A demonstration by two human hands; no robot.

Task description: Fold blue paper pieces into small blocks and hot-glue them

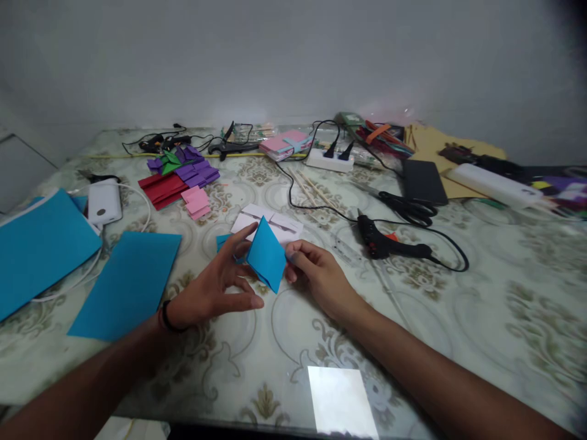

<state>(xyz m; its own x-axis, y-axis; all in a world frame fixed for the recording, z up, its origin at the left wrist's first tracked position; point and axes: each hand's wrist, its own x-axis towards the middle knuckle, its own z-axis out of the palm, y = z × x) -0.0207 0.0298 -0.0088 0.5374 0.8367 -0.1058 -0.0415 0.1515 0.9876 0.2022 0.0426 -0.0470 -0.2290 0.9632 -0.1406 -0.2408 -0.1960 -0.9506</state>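
Observation:
A small folded piece of blue paper [266, 253] is held up above the table, its corners pointing up and down like a diamond. My right hand [316, 269] pinches its right corner between thumb and fingers. On the other side, my left hand [224, 278] is open, thumb and fingers spread around the paper's left edge; whether a fingertip touches it I cannot tell. Behind the hands lie folded white papers [288, 226] and another bit of blue paper [222, 242], partly hidden. A flat blue sheet [131, 284] rests left of my left hand.
More blue sheets [41, 244] and a white power bank [104, 201] lie at the left. Folded purple [199, 171], red [162, 188] and pink papers [196, 201] sit behind. To the right are a black glue gun [389, 243], scissors [406, 206] and a power strip [329, 161].

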